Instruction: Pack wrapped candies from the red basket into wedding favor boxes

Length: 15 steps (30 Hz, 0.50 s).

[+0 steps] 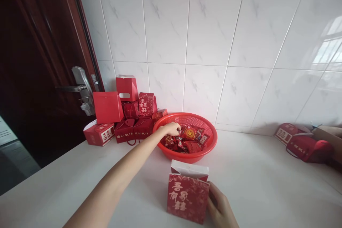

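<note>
My left hand (173, 128) reaches over the rim of a red plastic basket (211, 146), its fingers curled together among the sweets. What they pinch, if anything, is hidden. Red-wrapped snack packets (189, 133) fill the basket, one bearing a round gold label. In front of it, an upright red gift box (188, 197) with pale printed characters has its top flap open, showing a white inside. My right hand (219, 205) grips this box by its right side; the fingertips behind it cannot be seen.
Several red gift boxes (108, 107) are stacked against the tiled wall, left of the basket. More red boxes (307, 146) lie at the far right beside a cardboard box (328, 139). A dark wooden door (45, 42) with a metal handle stands at the left.
</note>
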Motion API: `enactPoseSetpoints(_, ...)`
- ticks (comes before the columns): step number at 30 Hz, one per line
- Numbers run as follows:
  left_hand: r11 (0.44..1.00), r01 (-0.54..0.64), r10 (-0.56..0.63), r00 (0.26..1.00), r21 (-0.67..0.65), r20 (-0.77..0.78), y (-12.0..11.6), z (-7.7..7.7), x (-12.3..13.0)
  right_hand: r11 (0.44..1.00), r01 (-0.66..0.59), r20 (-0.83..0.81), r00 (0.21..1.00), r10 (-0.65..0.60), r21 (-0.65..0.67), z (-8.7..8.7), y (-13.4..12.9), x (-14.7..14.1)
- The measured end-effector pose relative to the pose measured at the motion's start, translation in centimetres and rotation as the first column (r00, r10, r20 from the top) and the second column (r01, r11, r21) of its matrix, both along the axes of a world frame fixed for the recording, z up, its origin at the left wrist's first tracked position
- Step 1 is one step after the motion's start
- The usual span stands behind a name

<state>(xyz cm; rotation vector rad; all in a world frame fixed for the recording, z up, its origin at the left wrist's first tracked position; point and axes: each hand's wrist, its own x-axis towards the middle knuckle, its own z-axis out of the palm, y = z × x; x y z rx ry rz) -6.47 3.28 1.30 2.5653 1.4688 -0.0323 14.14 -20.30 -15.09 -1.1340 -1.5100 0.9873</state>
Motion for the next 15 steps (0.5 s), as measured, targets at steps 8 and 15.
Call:
enactPoseSetpoints(8,0.999,-0.041,0.041,0.978,-0.007,0.203,0.4,-0.9,4.0,0.999,-0.046,-0.012,0.999,0.045,-0.016,1.4,-0.2,0.1)
enactPoseSetpoints(15,0.991,-0.13,0.13,0.932,-0.024,0.34,0.4,-1.2,3.3,1.0,-0.011,-0.012,1.0,0.011,-0.026,1.9,-0.3,0.0)
